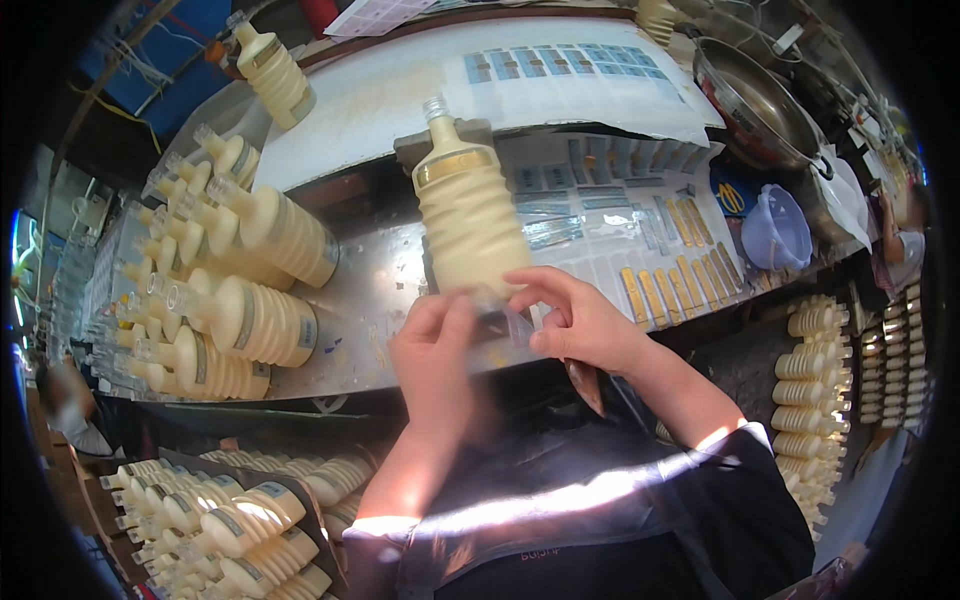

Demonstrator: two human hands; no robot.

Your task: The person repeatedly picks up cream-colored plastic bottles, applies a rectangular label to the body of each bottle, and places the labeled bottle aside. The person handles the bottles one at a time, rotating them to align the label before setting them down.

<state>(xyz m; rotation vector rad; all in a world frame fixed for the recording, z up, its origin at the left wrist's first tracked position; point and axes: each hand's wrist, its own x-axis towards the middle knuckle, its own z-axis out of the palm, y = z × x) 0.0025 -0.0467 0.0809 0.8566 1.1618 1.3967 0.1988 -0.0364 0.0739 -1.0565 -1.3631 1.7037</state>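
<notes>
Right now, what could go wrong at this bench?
The clear film at the right hand's fingertips might crease or slip. That hand is also near the gold strips and could brush them askew. On the left, the piled bottles may roll if bumped.

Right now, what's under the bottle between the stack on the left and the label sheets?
A grey block, peeking out beside the shoulder of the bottle. The bottle covers the rest, so what lies beneath its middle can't be seen.
</notes>
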